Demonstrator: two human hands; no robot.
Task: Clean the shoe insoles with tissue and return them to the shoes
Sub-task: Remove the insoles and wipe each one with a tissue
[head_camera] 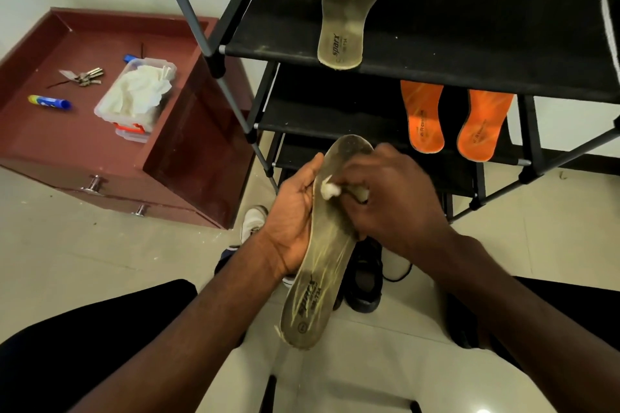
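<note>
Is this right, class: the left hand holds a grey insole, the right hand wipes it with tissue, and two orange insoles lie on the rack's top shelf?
One detail is wrong. In the head view the orange insoles lie on the rack's second shelf; another grey insole lies on top. The left hand does hold a grey insole, and the right hand wipes it with tissue.

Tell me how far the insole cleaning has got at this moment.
Midway at best. In hand: left hand holds a grey insole while right hand rubs it with a tissue wad. Its grey twin and two orange insoles lie on the shoe rack; whether wiped, unclear. No insole is back in the shoes.
</note>
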